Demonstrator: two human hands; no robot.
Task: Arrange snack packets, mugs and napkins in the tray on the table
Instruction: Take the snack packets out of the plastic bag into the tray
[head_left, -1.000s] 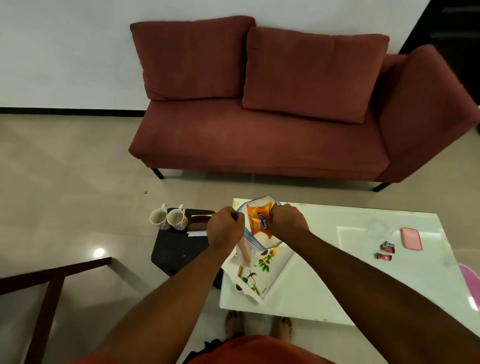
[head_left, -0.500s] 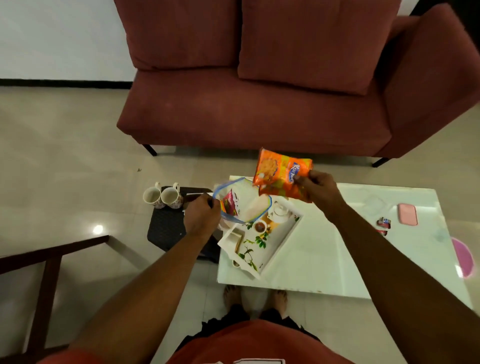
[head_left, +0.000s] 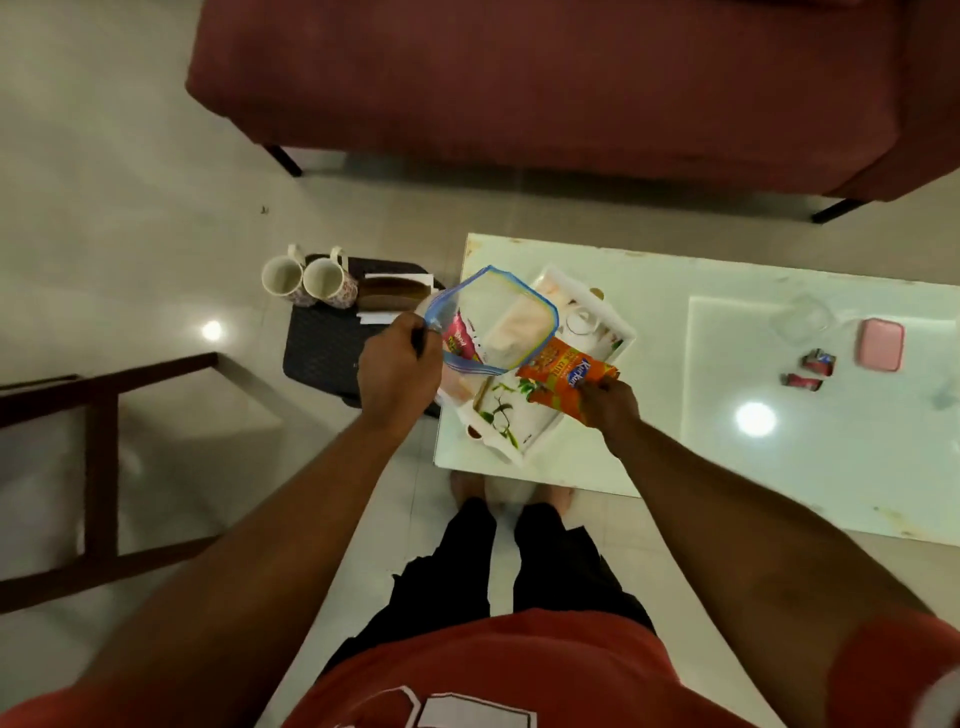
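Note:
A white tray with a leaf print (head_left: 511, 423) lies at the left end of the white table (head_left: 675, 441). My left hand (head_left: 397, 371) grips the rim of a clear zip bag with a blue edge (head_left: 491, 322), held open over the tray's left part; a pink packet (head_left: 460, 340) and a pale packet show inside it. My right hand (head_left: 605, 402) holds an orange snack packet (head_left: 563, 382) low over the tray. Two floral mugs (head_left: 306, 283) and white napkins (head_left: 379, 317) sit on a dark stool (head_left: 324, 345) left of the table.
A maroon sofa (head_left: 545, 78) stands beyond the table. On the table's right part lie a pink case (head_left: 879, 344), two small red wrappers (head_left: 810, 371) and a clear glass (head_left: 802, 318). A dark wooden frame (head_left: 98, 467) stands at the left. My feet are by the table's near edge.
My right hand pulled the orange packet out of the bag, lifted it, then brought it down over the tray. My view tilted downward.

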